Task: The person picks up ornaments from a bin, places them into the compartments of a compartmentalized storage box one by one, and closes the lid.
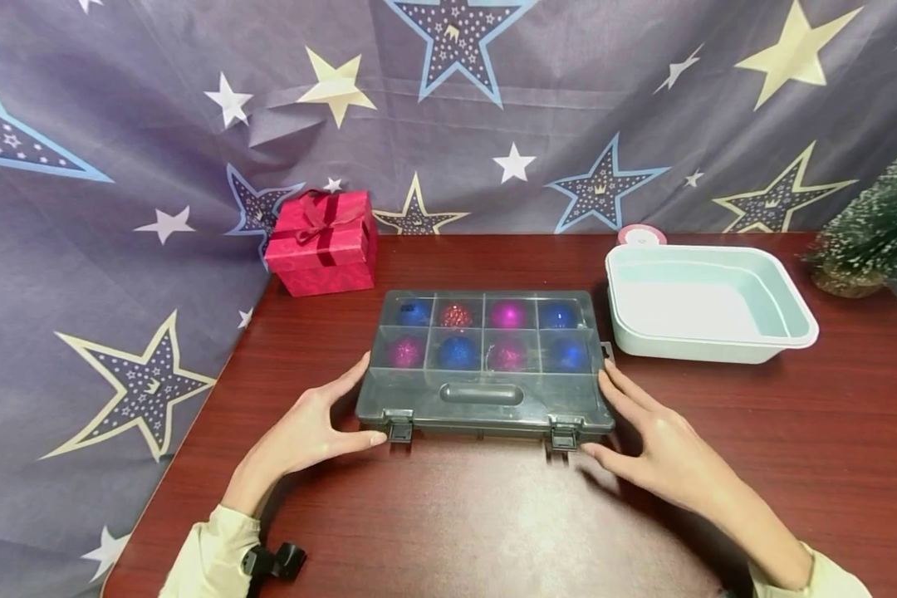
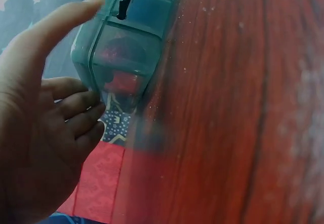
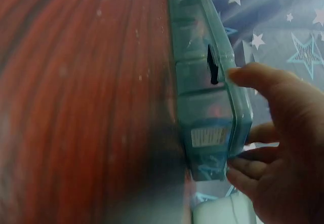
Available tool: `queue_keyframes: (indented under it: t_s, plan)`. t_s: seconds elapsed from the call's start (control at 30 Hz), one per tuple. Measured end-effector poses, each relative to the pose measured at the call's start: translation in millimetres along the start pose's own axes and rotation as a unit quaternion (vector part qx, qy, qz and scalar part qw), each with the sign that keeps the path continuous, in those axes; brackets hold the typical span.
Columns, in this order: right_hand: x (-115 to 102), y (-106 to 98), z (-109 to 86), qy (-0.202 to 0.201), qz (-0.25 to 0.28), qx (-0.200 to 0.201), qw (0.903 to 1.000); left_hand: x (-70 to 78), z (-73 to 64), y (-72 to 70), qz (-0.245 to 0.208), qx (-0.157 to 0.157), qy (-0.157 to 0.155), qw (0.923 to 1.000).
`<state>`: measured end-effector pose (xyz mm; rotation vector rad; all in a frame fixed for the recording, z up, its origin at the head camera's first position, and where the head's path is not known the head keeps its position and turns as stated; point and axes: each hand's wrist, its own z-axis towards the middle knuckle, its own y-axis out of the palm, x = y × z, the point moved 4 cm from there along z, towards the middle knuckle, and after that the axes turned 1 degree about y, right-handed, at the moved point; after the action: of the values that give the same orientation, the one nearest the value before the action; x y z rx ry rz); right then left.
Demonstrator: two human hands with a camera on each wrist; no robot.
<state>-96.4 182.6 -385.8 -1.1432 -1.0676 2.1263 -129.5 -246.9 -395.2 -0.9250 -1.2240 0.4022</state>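
A clear grey plastic compartment case [image 1: 482, 394] lies on the table with its lid down. Through the lid I see several glittery balls, blue, red and pink, one per compartment. Two dark latches [image 1: 564, 436] stick out at its front. My left hand [image 1: 306, 428] holds the case's left end, thumb at the front corner and fingers along the side. Its fingers [image 2: 81, 107] bend against the end wall in the left wrist view. At the opposite end, my right hand [image 1: 669, 448] holds the case likewise, its thumb [image 3: 253, 77] at the lid's front edge.
A red gift box [image 1: 325, 245] with a ribbon stands at the back left. To the right of the case sits a pale green tub [image 1: 710, 353], with a round pink-rimmed item [image 1: 642, 236] behind it. A small frosted tree [image 1: 878, 224] stands at the far right. Star-patterned cloth [image 1: 493, 149] hangs behind.
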Motion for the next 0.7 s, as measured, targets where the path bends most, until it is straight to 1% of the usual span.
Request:
queue_keyframes:
  t_s: [0.07,0.17,0.27,0.33,0.4,0.5,0.7]
  plan:
    - [-4.1,1.0,0.9,-0.013,-0.029,0.004,0.9995,2.3,0.3,0.6,0.018,-0.005,0.006,0.9998]
    - [-9.3,3.8,2.4,-0.032,-0.066,0.026,0.9970,5.5,0.4,2.8,0.042,-0.001,0.014,0.9990]
    - [-12.7,6.4,3.3,-0.045,-0.097,0.047,0.9932,7.4,0.1,5.6,0.058,0.007,0.009,0.9983]
    - [-13.6,7.5,3.6,-0.047,-0.108,0.051,0.9917,7.9,0.1,7.1,0.066,0.015,0.004,0.9977]
    - [-13.7,7.8,3.7,-0.045,-0.110,0.055,0.9914,8.5,0.3,7.9,0.067,0.024,0.002,0.9975]
    - [-12.9,7.9,3.4,-0.033,-0.098,0.058,0.9929,9.1,0.6,8.4,0.066,0.033,-0.001,0.9973]
    - [-12.8,8.5,3.5,-0.003,-0.075,0.074,0.9944,10.6,1.4,7.1,0.062,0.051,-0.023,0.9965]
